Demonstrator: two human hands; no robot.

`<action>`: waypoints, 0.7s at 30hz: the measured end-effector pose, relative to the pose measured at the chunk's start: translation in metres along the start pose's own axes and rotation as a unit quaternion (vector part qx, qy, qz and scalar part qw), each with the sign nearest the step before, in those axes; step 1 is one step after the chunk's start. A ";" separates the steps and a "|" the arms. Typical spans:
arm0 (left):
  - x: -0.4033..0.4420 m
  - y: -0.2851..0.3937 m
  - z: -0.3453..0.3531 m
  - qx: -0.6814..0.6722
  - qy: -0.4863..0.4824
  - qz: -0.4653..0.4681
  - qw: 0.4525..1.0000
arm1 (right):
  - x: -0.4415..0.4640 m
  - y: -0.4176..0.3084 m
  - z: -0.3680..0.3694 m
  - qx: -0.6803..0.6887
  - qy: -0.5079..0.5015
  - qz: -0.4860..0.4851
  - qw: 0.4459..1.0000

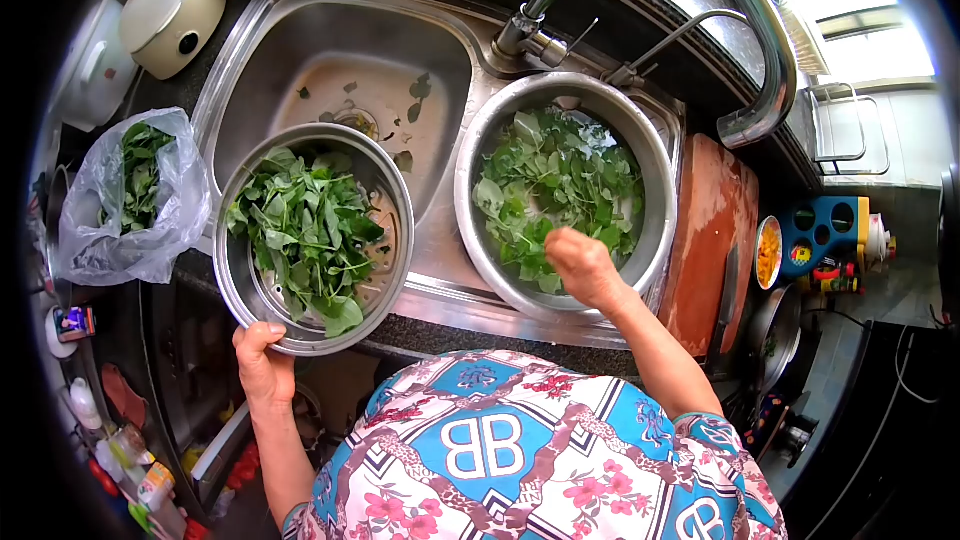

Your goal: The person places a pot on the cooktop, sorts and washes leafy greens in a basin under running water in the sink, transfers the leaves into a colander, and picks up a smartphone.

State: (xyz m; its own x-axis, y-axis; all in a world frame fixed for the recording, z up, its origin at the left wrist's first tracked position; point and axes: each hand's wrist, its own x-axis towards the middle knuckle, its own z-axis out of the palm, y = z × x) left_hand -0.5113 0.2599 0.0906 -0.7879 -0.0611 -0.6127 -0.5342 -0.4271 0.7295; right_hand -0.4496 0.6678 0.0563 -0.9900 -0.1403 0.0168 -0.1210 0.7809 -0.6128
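My left hand [264,364] grips the near rim of a metal colander [332,343], thumb on top. Leafy greens [305,230] fill much of the colander, which overhangs the sink's front left corner. To its right, a large metal basin [655,200] holds more greens [560,170] in water. Over the basin's near side is my right hand [582,265], its fingers curled closed above the leaves. Whatever lies in those fingers is hidden from view.
Loose leaves lie in the steel sink bowl [270,80] under a faucet [520,35]. A plastic bag [85,230] of greens stands left. At right are a wooden cutting board [700,230], a knife [728,290] and a bowl of orange pieces [768,252].
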 end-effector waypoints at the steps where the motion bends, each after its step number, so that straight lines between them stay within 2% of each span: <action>1: 0.000 0.001 0.000 0.003 0.001 0.003 1.000 | -0.008 0.006 0.008 -0.020 -0.034 -0.005 0.999; 3: -0.004 0.000 -0.003 0.009 0.007 0.004 1.000 | -0.016 0.012 0.019 -0.001 -0.034 0.005 0.999; 5: -0.001 -0.003 -0.019 0.018 -0.001 0.012 1.000 | -0.022 0.016 0.025 0.084 -0.017 0.099 0.991; 6: -0.002 -0.001 -0.020 0.032 -0.004 0.013 0.999 | -0.024 0.016 0.024 0.164 -0.018 0.184 0.969; 7: -0.003 0.000 -0.021 0.047 -0.006 0.015 0.999 | -0.024 0.015 0.020 0.163 -0.017 0.184 0.969; 9: -0.003 0.001 -0.030 0.058 -0.010 0.015 0.998 | -0.022 0.011 0.009 0.375 0.040 0.274 0.885; 10: -0.004 0.002 -0.031 0.060 -0.015 0.013 0.998 | -0.019 0.008 0.003 0.423 0.051 0.278 0.861; 13: -0.001 0.004 -0.042 0.070 -0.030 0.011 0.997 | -0.017 0.004 -0.005 0.449 0.077 0.273 0.847; 14: -0.001 0.004 -0.044 0.072 -0.028 0.014 0.997 | -0.014 0.000 -0.010 0.449 0.080 0.312 0.833; 15: 0.000 0.005 -0.047 0.074 -0.024 0.016 0.997 | -0.013 -0.001 -0.011 0.448 0.080 0.311 0.834; 17: 0.004 0.008 -0.054 0.080 -0.030 0.014 0.996 | -0.012 -0.002 -0.011 0.498 0.102 0.306 0.805; 21: 0.010 0.016 -0.064 0.105 -0.047 0.008 0.993 | -0.005 -0.007 -0.006 0.534 0.103 0.262 0.797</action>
State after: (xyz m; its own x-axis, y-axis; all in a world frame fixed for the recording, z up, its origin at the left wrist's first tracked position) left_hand -0.5085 0.1945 0.0765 -0.8165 0.0219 -0.5769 -0.5657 -0.2292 0.7921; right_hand -0.4447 0.6665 0.0653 -0.8883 0.2235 -0.4012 0.3355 -0.2807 -0.8992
